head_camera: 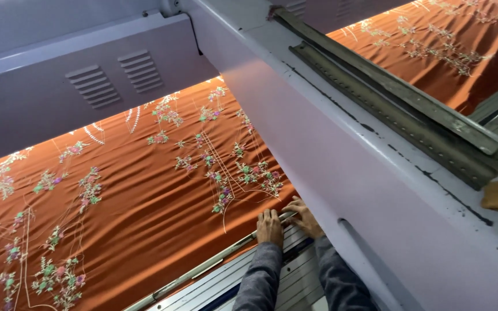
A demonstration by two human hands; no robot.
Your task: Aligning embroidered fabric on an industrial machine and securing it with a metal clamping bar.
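At the near edge of the pale grey embroidery machine bed [249, 276], the left hand [269, 226] and right hand [304, 215] lie flat, fingers spread, pressing the hem of the rust-orange cloth embroidered with small flowers [139, 201] onto a metal rail [203, 268]. Beyond, the lilac machine beam [341, 173] crosses the cloth.

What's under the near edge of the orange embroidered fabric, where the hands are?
A long metal bar runs under the orange embroidered fabric edge, with ribbed grey panels below. The left hand and right hand press there. Whatever lies beneath the rest of the cloth is covered.
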